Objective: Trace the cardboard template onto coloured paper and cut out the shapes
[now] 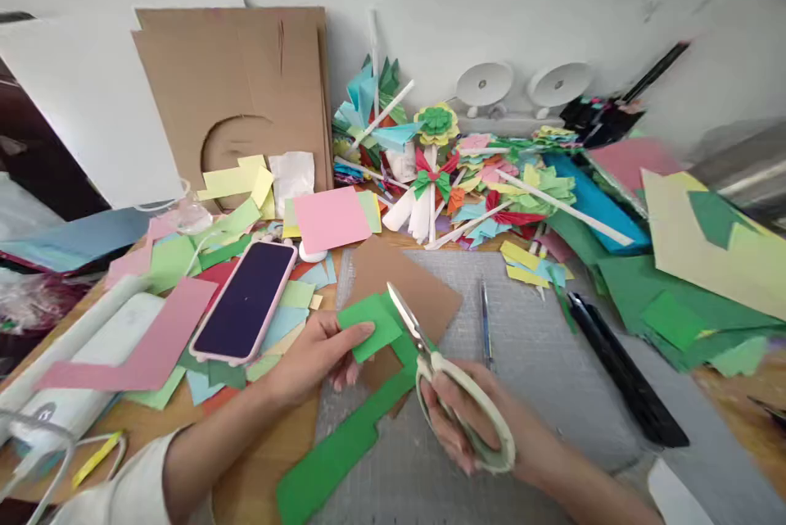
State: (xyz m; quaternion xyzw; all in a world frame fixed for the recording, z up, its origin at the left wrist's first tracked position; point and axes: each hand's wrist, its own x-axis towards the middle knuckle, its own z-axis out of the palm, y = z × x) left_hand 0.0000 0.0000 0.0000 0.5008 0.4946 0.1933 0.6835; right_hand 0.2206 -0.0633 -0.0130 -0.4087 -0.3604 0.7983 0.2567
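Observation:
My left hand point(335, 349) pinches a piece of green paper point(374, 324) between thumb and fingers. A long strip of the same green, with a notched edge, hangs down toward the bottom of the view. In my right hand point(463, 410) is a pair of scissors point(426, 345) with pale handles, my fingers through the loops. Its blades point up and left, right beside the green paper; whether they are parted cannot be made out. Beneath the paper lies a brown sheet point(405, 279) on the grey cutting mat point(528, 443).
A pen point(485, 324) and a black box cutter point(623, 369) lie on the mat. To the left are a phone point(246, 300) and many paper scraps. Paper flowers point(435, 122) and white sticks crowd the back, before cardboard point(227, 66). Green sheets point(651, 296) are piled right.

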